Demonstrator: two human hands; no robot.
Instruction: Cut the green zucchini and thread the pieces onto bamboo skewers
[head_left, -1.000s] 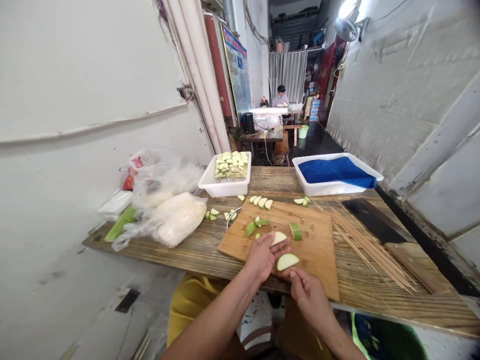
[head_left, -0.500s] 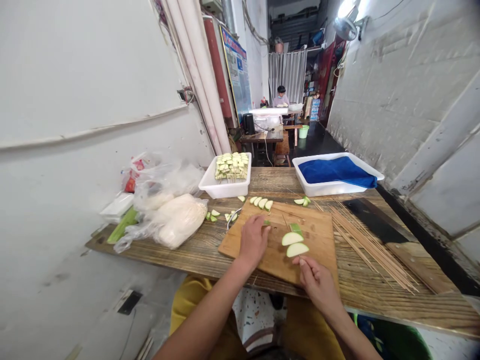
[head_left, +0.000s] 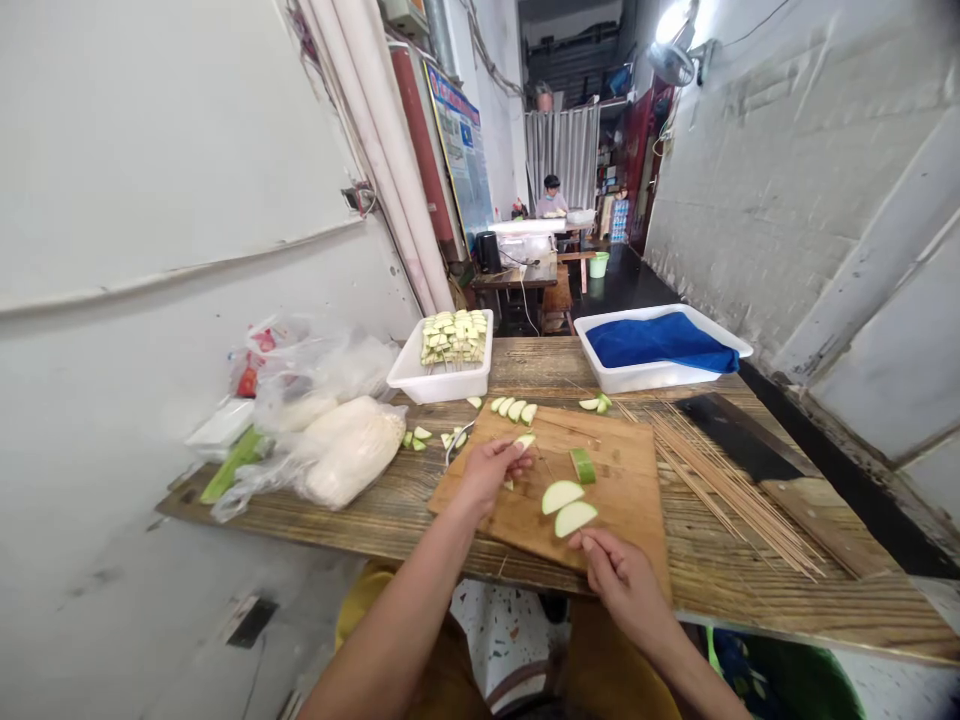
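Note:
My right hand (head_left: 619, 572) pinches the lower end of a thin bamboo skewer, low over the front of the wooden cutting board (head_left: 626, 500). Two half-moon zucchini slices (head_left: 576, 519), pale with green skin, are threaded on it one above the other. To the left, my left hand (head_left: 486, 474) is closed, with a single zucchini slice (head_left: 525, 441) between thumb and fingers. A short green zucchini piece (head_left: 582, 465) lies on the board beyond the skewer. Several loose slices (head_left: 514, 409) form a row along the board's far left edge.
Loose bamboo skewers (head_left: 727, 480) and a large knife (head_left: 739, 440) lie right of the board. Behind stand a white tray (head_left: 442, 385) of skewered slices and another tray (head_left: 652, 378) with blue cloth. Plastic bags (head_left: 352, 450) sit left. A person (head_left: 552, 200) sits farther back.
My left hand has lifted off the board area and now holds a zucchini slice. My right hand has shifted slightly left and down with the skewer, its slices turning more toward me.

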